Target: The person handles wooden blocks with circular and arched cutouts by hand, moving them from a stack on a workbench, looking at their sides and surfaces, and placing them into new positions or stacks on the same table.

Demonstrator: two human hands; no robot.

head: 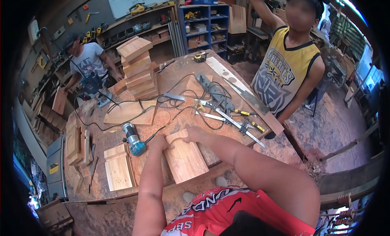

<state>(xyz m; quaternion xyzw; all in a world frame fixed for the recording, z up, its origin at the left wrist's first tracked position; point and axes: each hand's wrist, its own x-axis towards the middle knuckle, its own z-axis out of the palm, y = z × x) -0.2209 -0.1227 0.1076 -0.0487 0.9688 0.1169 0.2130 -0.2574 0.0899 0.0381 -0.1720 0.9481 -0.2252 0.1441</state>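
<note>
A wooden board with a curved recess near its far end lies at the near edge of the workbench. My left hand grips its far left corner, thumb on top. At its far right corner my right hand holds on in the same way; the fingers beneath are mostly hidden. Left of my left hand a teal trim router lies on its side, its cord running off behind my hands. Nearer the left, stacked wooden boards rest close to the bench edge.
Workbench bears sawdust, a tall stack of wooden blocks, a plunge router, an angle grinder, bar clamps, chisels and tangled cords. One person stands at the far left, another at the right.
</note>
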